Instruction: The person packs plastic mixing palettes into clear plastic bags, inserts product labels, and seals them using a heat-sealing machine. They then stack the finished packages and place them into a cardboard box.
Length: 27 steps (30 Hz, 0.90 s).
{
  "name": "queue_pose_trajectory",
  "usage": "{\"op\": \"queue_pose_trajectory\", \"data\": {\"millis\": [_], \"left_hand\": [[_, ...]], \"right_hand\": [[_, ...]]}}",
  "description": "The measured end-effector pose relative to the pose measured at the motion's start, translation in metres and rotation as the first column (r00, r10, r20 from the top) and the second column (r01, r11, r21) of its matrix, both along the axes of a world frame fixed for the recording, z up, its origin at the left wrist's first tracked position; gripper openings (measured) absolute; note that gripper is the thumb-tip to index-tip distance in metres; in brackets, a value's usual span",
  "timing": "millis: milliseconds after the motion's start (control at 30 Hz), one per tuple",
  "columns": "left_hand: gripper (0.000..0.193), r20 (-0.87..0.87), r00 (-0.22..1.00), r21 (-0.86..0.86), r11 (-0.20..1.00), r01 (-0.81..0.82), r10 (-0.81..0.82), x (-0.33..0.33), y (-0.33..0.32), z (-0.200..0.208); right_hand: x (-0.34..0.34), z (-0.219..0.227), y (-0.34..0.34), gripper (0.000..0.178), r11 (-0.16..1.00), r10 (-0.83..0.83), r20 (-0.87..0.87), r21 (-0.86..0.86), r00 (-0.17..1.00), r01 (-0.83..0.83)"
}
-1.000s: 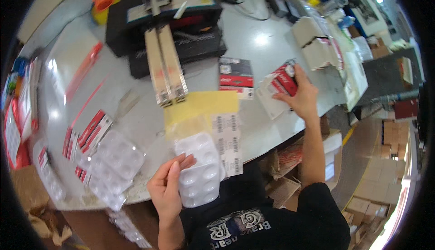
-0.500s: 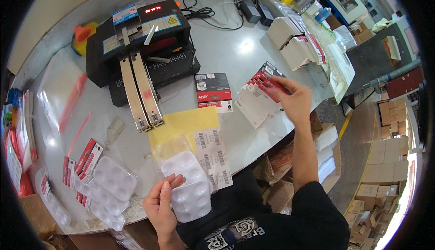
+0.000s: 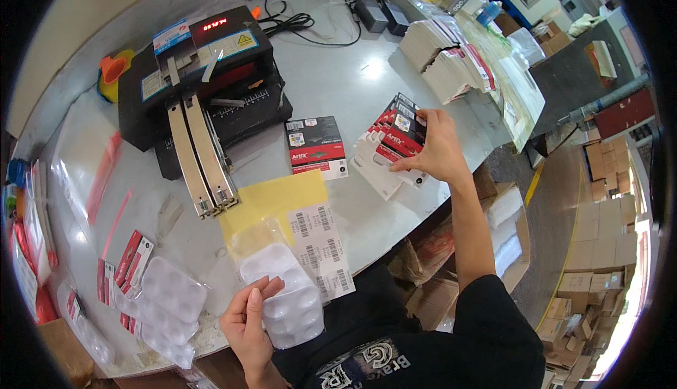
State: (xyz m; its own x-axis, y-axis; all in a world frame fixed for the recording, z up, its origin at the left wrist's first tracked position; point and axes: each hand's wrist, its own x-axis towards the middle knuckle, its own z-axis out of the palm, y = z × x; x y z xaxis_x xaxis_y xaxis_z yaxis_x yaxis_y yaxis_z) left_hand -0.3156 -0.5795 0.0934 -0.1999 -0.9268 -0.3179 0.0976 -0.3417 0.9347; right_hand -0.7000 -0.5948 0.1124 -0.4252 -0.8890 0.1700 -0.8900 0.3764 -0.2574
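Observation:
My right hand (image 3: pixel 438 151) grips a black, red and white header card (image 3: pixel 403 135) by its edges, thumb at the lower edge and fingers at the upper. Under that card lies a fanned stack of similar cards (image 3: pixel 374 161). Nearer to me, my left hand (image 3: pixel 247 327) is closed on the left edge of a white plastic paint palette (image 3: pixel 293 311) with round wells, which sticks out past the table edge. A clear bag (image 3: pixel 257 237) seems to surround the palette. Beneath it are a yellow sheet (image 3: pixel 271 199) and a barcode label sheet (image 3: pixel 326 248).
A black sealing machine (image 3: pixel 204 93) with metal rails stands at the back left. A single card (image 3: pixel 315 148) lies beside the stack. Packed palettes (image 3: pixel 169 297) sit at the left; piled cards (image 3: pixel 448 65) stand at the back right. An open carton (image 3: pixel 508 234) is below the table edge.
My right hand has opened out from a blurred pinch to span the card, which now shows its face over the stack. The left hand keeps its hold; the whole view has shifted slightly.

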Motion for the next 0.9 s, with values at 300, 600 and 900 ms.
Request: {"op": "queue_pose_trajectory", "data": {"millis": [300, 600, 900], "left_hand": [[0.026, -0.015, 1.000, -0.002, 1.000, 0.006, -0.006, -0.001, 0.001, 0.002], [0.025, -0.050, 0.998, 0.044, 0.999, 0.025, -0.023, 0.003, 0.000, 0.009], [0.021, 0.003, 0.994, -0.053, 0.992, 0.110, -0.110, -0.007, 0.000, 0.016]], "right_hand": [[0.012, 0.006, -0.003, 0.085, 0.998, -0.022, 0.005, -0.050, 1.000, 0.022], [0.061, 0.037, 0.005, 0.033, 0.981, -0.139, 0.102, -0.125, 0.985, 0.151], [0.162, 0.049, -0.025, 0.043, 0.752, 0.477, 0.697, -0.008, 0.536, -0.659]]}}
